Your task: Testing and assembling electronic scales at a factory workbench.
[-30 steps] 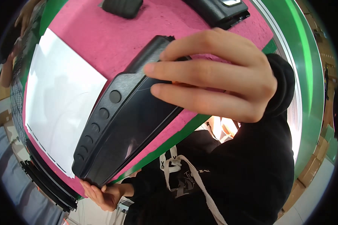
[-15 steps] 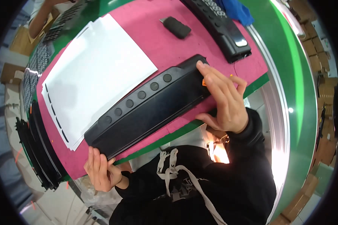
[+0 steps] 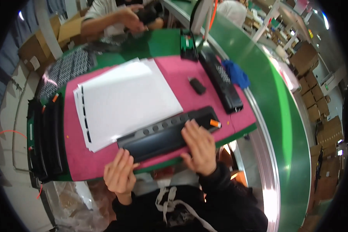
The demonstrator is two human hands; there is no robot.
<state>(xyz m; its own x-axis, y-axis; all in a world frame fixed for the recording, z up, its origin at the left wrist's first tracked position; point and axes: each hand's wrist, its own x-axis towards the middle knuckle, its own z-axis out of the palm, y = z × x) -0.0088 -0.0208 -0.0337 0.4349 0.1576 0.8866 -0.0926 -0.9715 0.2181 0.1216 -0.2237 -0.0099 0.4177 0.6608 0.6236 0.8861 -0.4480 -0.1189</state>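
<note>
My right hand (image 3: 200, 150) lies flat and unclenched, fingers together on the right half of the black panel (image 3: 158, 145), thumb spread toward its near edge. My left hand (image 3: 120, 174) has its fingertips at the panel's left end; whether it pinches, I can't tell. Uneven pressure between my hands could, I judge, skid the panel into the white sheets (image 3: 123, 104) just beyond, or over the near edge of the worktop (image 3: 160, 41). The panel's long axis slants from my left fingertips past my right hand, its right end farther from me, round buttons (image 3: 155, 128) along the far side.
</note>
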